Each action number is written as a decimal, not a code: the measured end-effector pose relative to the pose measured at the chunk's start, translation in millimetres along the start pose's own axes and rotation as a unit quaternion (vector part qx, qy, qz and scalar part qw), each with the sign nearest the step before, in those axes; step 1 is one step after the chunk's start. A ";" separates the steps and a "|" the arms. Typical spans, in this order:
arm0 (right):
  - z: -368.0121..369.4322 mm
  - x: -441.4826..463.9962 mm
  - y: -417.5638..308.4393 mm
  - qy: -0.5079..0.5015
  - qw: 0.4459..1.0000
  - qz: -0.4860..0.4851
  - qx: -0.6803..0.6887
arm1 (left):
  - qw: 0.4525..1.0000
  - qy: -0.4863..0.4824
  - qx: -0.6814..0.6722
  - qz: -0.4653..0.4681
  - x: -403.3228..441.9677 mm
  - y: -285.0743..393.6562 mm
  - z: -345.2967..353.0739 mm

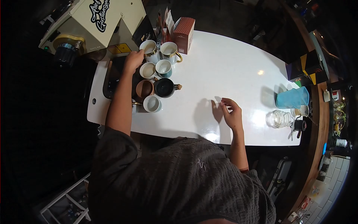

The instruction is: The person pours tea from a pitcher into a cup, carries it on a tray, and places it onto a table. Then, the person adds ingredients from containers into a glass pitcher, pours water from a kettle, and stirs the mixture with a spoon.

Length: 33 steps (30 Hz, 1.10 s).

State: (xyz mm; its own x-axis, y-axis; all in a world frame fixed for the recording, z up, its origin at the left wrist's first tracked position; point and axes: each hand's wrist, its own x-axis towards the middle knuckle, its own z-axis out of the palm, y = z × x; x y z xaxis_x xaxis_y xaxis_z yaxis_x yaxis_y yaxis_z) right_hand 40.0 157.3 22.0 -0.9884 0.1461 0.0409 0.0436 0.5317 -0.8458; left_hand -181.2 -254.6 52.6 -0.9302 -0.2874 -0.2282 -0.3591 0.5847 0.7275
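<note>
My left hand (134,62) reaches to the back of a group of cups, its fingers closed at the near left side of a white and brown mug (151,56). The handle there is hidden by the fingers. Beside it stands a similar mug (169,53) with a gold-brown handle. Closer to me are a cream cup (147,71), a white and teal cup (164,69), a brown cup (144,89), a black mug (164,87) and a white cup (152,104). My right hand (232,115) hovers over the white table (223,59), fingers loosely curved and holding nothing.
A cream-coloured machine (100,28) stands at the back left, near a dark tray (110,80). Behind the mugs are a reddish-brown box (184,35) and upright packets (166,28). A blue pitcher (292,98) and a glass jar (278,119) stand at the right end.
</note>
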 end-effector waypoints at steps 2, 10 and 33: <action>0.4 1.3 1.1 -0.001 1.000 -0.007 0.005 | 1.000 0.012 0.009 0.001 -5.0 6.7 -6.1; -4.4 1.1 0.4 -0.001 0.999 -0.042 -0.028 | 0.984 0.113 0.046 0.127 -65.7 40.7 -28.3; -59.1 -64.9 -31.6 -0.038 0.963 -0.186 0.190 | 0.949 -0.160 -0.061 0.266 -349.5 124.2 104.7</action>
State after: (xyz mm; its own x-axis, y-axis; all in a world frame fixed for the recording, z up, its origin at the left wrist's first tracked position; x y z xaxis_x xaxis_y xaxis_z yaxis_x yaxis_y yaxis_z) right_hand 111.4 180.3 77.5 -0.9340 -0.0642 0.3515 -0.3572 0.1903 -0.9144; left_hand 91.4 -2.1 155.0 -0.9597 0.2801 0.0227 0.1617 0.4843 0.8598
